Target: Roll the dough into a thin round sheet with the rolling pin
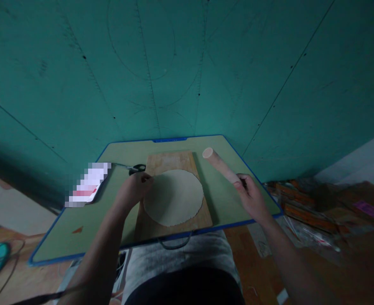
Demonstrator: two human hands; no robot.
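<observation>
A flat, round sheet of dough (174,199) lies on a wooden cutting board (169,159), its edge slightly ragged. My left hand (135,188) is at the upper left edge of the dough, fingers curled and pinched there; the fingertips appear to grip the rim. To the right of the board, my right hand (250,192) is wrapped round the lower end of a wooden rolling pin (220,165). The pin is tilted, its far end pointing up and left, apart from the dough. Black-handled scissors (136,169) lie just beyond my left hand.
The board rests on a pale green folding table (101,228) with a blue rim. A phone-like object (90,186), partly pixelated, stands at the table's left. A green wall (187,76) rises behind. Cardboard and plastic clutter (317,220) sits on the floor at right.
</observation>
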